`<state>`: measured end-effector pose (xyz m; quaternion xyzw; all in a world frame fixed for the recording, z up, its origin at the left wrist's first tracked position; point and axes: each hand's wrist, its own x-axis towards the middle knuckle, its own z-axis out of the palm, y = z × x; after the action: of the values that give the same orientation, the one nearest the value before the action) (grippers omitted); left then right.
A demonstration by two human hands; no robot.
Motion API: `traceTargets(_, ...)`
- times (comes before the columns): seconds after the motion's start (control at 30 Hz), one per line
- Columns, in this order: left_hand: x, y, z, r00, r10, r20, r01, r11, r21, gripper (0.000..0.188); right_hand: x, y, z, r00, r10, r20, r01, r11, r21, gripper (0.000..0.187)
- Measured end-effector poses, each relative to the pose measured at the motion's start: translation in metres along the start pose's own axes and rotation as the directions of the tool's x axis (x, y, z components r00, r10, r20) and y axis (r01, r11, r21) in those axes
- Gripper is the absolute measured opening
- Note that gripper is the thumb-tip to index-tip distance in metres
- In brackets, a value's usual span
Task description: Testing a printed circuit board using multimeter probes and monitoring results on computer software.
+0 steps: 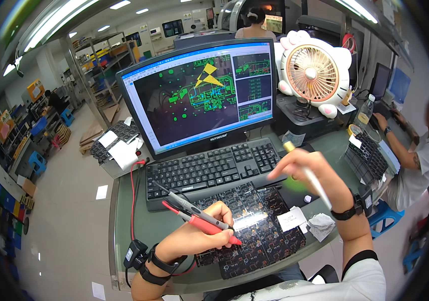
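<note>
My left hand is closed around a red test probe and a slim grey pen-shaped tool. The red probe's lower end is over the dark circuit board panels; whether it touches them I cannot tell. Above the right side of the boards, my right hand is raised and blurred, its fingers closed on a thin white stick with a yellowish end. The stick's kind is unclear. Behind both hands is a black keyboard.
A monitor with a green board layout stands behind the keyboard. White paper slips lie right of the boards. A white fan, a bottle and stacked boards stand to the right. A red cable runs along the left edge.
</note>
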<state>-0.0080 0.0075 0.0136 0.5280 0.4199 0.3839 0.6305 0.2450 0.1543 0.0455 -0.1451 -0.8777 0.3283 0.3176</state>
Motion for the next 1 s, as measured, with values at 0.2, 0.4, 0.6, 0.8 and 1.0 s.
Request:
traceTargets(0.2, -0.003, 0.004, 0.006, 0.996, -0.051, -0.071, 0.054, 0.998, 0.042, 0.023, 0.05, -0.039, 0.054, 0.915, -0.04, 0.4, 0.049, 0.999, -0.011, 0.041)
traceTargets(0.4, -0.005, -0.007, 0.003, 0.999, -0.046, -0.024, 0.05, 0.979, 0.2, 0.02, 0.056, -0.03, 0.075, 0.897, -0.16, 0.411, 0.074, 0.974, 0.216, 0.032)
traceTargets(0.6, -0.002, -0.003, 0.002, 0.997, -0.012, 0.076, 0.006, 0.997, 0.082, 0.031, 0.024, -0.02, 0.045, 0.955, 0.174, 0.241, -0.27, 0.844, 0.463, 0.021)
traceTargets(0.8, 0.0, 0.006, -0.002, 0.996, -0.089, 0.018, 0.087, 0.991, 0.098, 0.029, -0.014, 0.002, 0.027, 0.931, 0.243, 0.273, -0.365, 0.631, 0.684, 0.024)
traceTargets(1.0, 0.0, -0.004, -0.007, 0.995, -0.095, 0.009, 0.094, 0.993, 0.074, 0.025, -0.022, -0.004, 0.025, 0.892, 0.106, 0.439, -0.306, 0.857, 0.415, 0.02)
